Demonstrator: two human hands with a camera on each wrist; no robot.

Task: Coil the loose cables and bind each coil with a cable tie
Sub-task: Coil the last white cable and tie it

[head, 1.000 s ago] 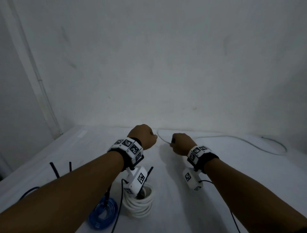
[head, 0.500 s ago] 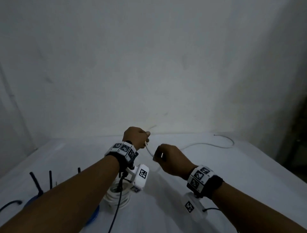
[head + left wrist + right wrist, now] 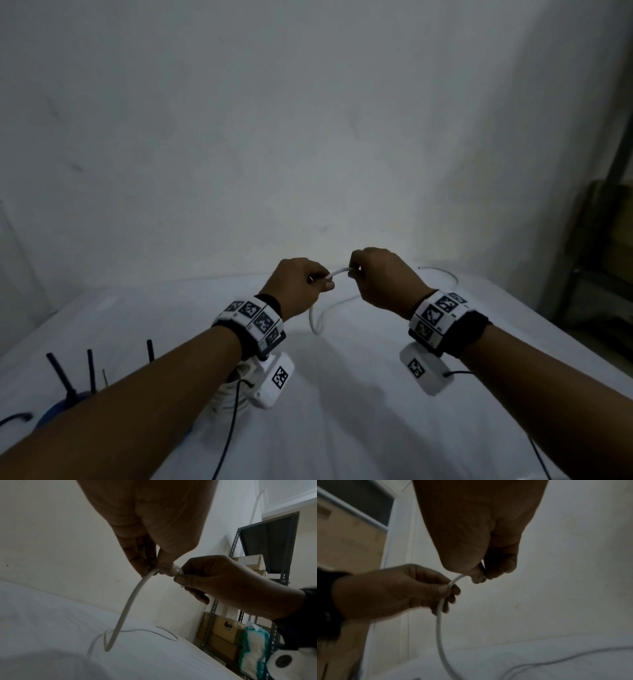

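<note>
I'm looking at a thin, round, smooth white cable (image 3: 337, 272) held up above a table draped in a soft, matte white cloth (image 3: 342, 428). My left hand (image 3: 294, 286) has its fingers curled in, thumb and fingertips pinching the cable; in the left wrist view the cord leaves that pinch, drops in a long curve to a tight bend on the cloth and doubles back. My right hand (image 3: 383, 277) sits just beside the left, also curled, thumb and forefinger clamped on the cable's end, with only a short arc of cord bridging the two hands. In the right wrist view that arc runs from the left thumb up into the right fingertips (image 3: 494, 573), though the picture is blurred. The rest of the cable trails loose across the cloth to the far right edge of the table. Down at my near left there's a finished white coil (image 3: 227, 399), mostly hidden under my left wrist camera, and beside it a blue coil (image 3: 58, 411) with stiff black cable ties (image 3: 61, 373) sticking up; whether those ties bind it I can't tell. A thin dark wire lies on the cloth further back in the left wrist view. Off to the right stands a grey slotted-metal shelf rack (image 3: 267, 536) holding cardboard boxes (image 3: 221, 630) and a soft plastic-wrapped pack (image 3: 254, 647).
</note>
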